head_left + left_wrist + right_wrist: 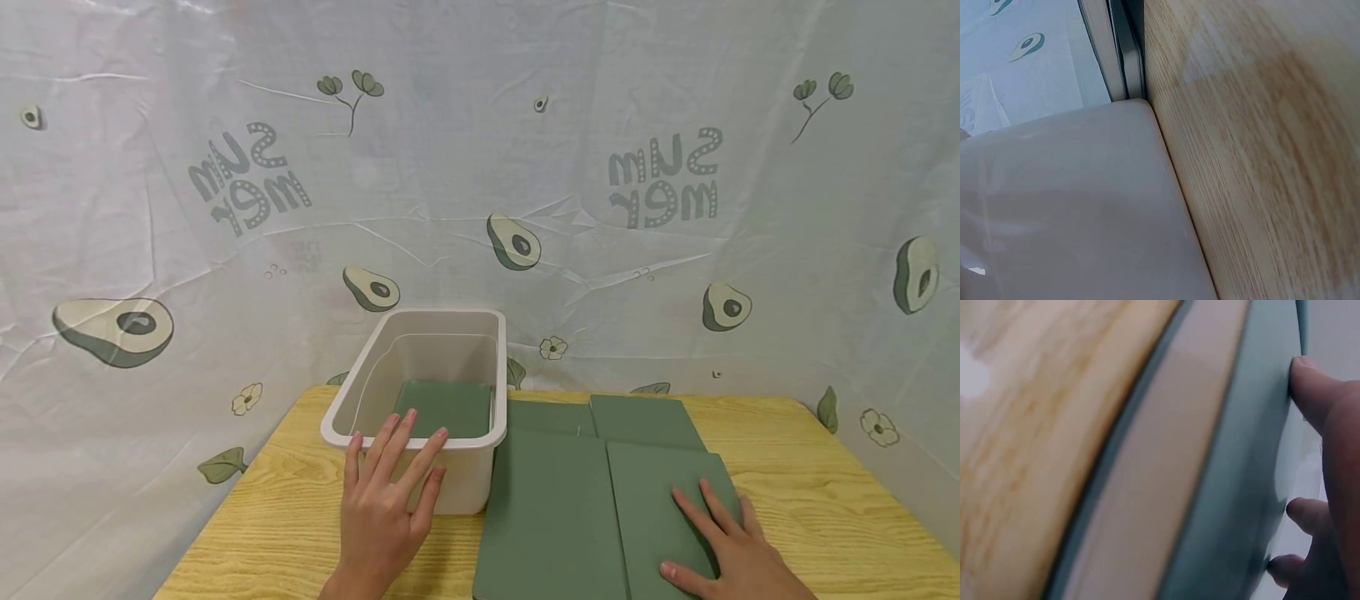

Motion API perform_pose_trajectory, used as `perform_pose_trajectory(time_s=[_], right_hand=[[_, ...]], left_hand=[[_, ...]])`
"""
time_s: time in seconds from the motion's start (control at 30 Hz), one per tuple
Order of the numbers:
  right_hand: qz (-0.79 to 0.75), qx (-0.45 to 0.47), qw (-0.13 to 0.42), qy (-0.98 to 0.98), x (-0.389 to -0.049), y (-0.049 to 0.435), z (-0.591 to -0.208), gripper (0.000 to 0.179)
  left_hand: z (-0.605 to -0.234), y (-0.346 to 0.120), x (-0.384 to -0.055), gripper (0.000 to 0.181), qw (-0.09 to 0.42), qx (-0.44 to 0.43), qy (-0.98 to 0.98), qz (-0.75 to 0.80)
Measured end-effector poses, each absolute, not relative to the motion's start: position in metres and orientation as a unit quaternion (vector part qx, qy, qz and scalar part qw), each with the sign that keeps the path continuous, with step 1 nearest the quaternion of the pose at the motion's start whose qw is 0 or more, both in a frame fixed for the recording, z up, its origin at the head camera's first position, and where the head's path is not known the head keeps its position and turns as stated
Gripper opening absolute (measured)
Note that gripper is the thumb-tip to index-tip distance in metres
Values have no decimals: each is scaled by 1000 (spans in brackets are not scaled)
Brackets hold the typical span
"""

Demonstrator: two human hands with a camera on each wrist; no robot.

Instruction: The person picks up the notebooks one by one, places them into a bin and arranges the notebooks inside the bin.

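Observation:
A pale plastic bin [461, 483] stands on the left part of the table, with a flat green book [450, 404] on its floor. My left hand [384, 504] is at the bin's front rim, its extended fingers reaching over the edge. To the bin's right lie several green hardcover books. The fingers of my right hand [742, 554] spread over the front right book [648, 500], fingertips on its cover. In the right wrist view, this book [1229, 487] shows its pale page edge, with the fingertips at its top surface. The front left book [551, 508] lies beside it.
Behind the front books lie another green book [648, 417] and a partly covered one [547, 410]. The wood-grain table [832, 508] ends at a hanging sheet [450, 167] printed with avocados. Stacked book edges [1125, 56] stand close to the bin's corner.

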State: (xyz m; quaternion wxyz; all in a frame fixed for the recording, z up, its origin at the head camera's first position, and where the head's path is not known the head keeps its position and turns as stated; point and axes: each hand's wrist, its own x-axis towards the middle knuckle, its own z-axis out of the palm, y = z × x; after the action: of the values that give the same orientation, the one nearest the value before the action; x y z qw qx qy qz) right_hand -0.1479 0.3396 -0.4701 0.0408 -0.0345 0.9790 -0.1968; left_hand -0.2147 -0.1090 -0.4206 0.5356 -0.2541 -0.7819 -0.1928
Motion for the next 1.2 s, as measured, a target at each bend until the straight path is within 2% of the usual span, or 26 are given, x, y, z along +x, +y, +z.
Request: perform_pose_trajectory(time_s=[0.5,0.73,0.87,1.2], right_hand=[[-221,3,87,972,-154,346,-451,107],[-265,67,101,957,-155,354,-443,124],[-284,103,111,947,-155,361,-436,128],[-334,187,83,920,-152,369,-421,128]], left_hand=[[-423,-110,-218,39,550,-254,-772,-193],[-423,-108,-219,38,555,-254,-769,-193],[-422,-107,-219,38,554,-255,-768,-195],[-422,-108,-218,38,555,-254,-767,-197]])
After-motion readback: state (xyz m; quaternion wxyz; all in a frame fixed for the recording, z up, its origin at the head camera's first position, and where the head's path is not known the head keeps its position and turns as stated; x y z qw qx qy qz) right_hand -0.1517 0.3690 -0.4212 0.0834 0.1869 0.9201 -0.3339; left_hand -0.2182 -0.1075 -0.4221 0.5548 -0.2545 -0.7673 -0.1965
